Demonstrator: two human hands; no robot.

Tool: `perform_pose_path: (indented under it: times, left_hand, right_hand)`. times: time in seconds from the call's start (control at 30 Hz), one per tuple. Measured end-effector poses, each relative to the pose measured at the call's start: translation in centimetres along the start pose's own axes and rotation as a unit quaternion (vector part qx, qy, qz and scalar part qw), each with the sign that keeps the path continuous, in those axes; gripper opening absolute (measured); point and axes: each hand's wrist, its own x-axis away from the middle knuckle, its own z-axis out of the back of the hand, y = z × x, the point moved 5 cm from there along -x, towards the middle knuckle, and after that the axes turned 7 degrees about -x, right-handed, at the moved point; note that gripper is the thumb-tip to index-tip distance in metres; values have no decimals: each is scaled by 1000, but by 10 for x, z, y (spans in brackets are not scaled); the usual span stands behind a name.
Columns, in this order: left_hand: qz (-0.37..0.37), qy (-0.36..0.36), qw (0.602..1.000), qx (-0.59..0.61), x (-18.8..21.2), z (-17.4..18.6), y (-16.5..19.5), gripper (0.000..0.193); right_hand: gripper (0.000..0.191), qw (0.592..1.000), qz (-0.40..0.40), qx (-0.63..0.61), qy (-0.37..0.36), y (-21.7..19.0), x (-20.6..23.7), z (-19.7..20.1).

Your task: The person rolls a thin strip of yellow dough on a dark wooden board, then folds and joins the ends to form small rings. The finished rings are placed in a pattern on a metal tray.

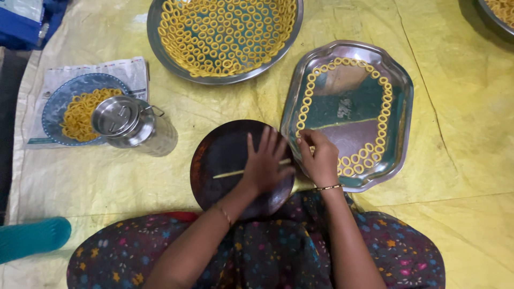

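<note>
My left hand (264,163) lies flat, fingers spread, on a dark round board (217,155), pressing a thin yellow strand of dough (230,173) that runs across it. My right hand (320,158) is pinched on the strand's end at the near-left edge of a steel tray (399,115). Small yellow dough rings (383,115) line the tray's rim in a loop. Both wrists wear thin bangles.
A large round steel plate (155,40) full of dough rings lies at the top. At left, a blue plate (53,107) of yellow strands on newspaper, with a lidded steel container (122,120) beside it. Yellow sheet (460,176) covers the floor. Another steel dish (498,16) shows top right.
</note>
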Motion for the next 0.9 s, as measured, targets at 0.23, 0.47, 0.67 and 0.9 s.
perform_pose_path:
  times: [0.23,0.47,0.67,0.9]
  left_hand:
    - [-28,8,997,74,36,25,44,93]
    - [67,-30,997,-27,-29,-13,-2,90]
    - [136,12,990,-16,-60,-22,-53,87]
    - [17,-83,996,-10,-1,3,0,94]
  right_hand:
    - [20,1000,-6,7,-9,4,2,-4]
    - [20,1000,-9,5,-1,5,1,-3]
    - [20,1000,-17,-4,7,7,0,0]
    - [20,1000,-8,11,-6,4,2,-3]
